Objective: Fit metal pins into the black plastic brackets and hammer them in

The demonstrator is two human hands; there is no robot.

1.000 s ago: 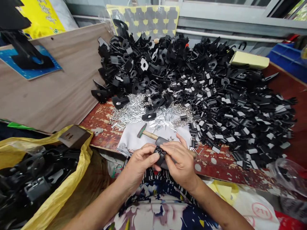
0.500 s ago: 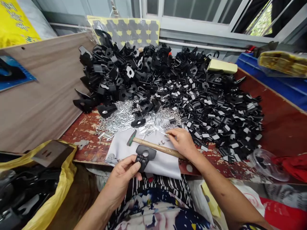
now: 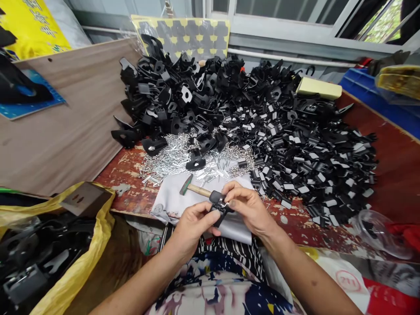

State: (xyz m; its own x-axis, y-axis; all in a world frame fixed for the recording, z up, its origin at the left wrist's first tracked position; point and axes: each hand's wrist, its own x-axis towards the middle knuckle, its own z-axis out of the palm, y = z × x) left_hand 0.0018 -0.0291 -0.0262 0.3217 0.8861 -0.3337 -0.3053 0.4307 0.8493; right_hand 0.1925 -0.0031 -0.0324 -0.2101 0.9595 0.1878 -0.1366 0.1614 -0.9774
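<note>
Head view: your left hand (image 3: 196, 221) grips the black clip (image 3: 216, 197) near the hammer (image 3: 199, 190); right hand (image 3: 252, 210) pinches a metal bit (image 3: 225, 203); align squarely.

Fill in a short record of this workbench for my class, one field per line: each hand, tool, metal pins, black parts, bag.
Left hand: grips a black piece
Right hand: fingertips at the same piece; what they pinch is too small to tell
Tool: hammer on a pale cloth, head toward the left
Metal pins: heaped beyond the hammer
Black parts: piled at the table's back and right
Yellow bag: left of the table, holding black parts
</note>
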